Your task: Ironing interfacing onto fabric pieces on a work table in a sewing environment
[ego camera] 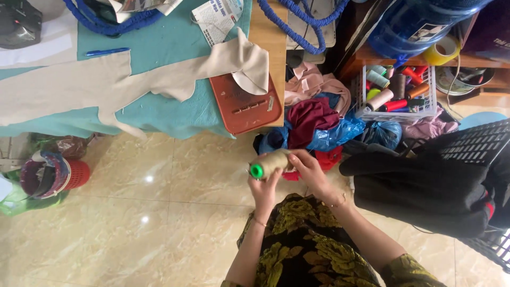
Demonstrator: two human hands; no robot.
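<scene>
I hold a beige thread cone (273, 162) with a green plastic tip sideways over the tiled floor. My left hand (264, 187) grips it from below near the green end. At the wider end, my right hand (308, 169) has its fingers closed around the cone. Both wrists wear thin bracelets, and my lap in a black and yellow floral dress is below.
A table with a teal cloth (159, 79), beige cut fabric (106, 82) and a red-brown tray (244, 103) is ahead. A white basket of thread spools (396, 90), a pile of cloth and blue bags (329, 125), black fabric (425, 191) and a red bin (53, 175) stand around.
</scene>
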